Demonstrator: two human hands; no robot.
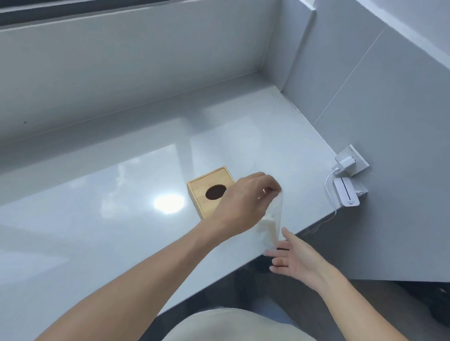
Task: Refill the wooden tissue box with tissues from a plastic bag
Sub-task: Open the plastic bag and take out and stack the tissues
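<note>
Left hand pinching bag top, hanging clear for access. Right hand open, empty, under bag bottom for support. Box beside, lid on.

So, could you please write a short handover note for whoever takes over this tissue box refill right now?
Left hand: pinching the top of the clear plastic bag, which hangs above the counter's near edge with white tissues inside.
Right hand: open, fingers spread, just below the bag, holding nothing.
Wooden tissue box: on the grey counter, just behind the left hand, lid on, round opening dark, no tissue showing.
Done: bag lifted.
Left: take the tissues out, load the box.
</note>
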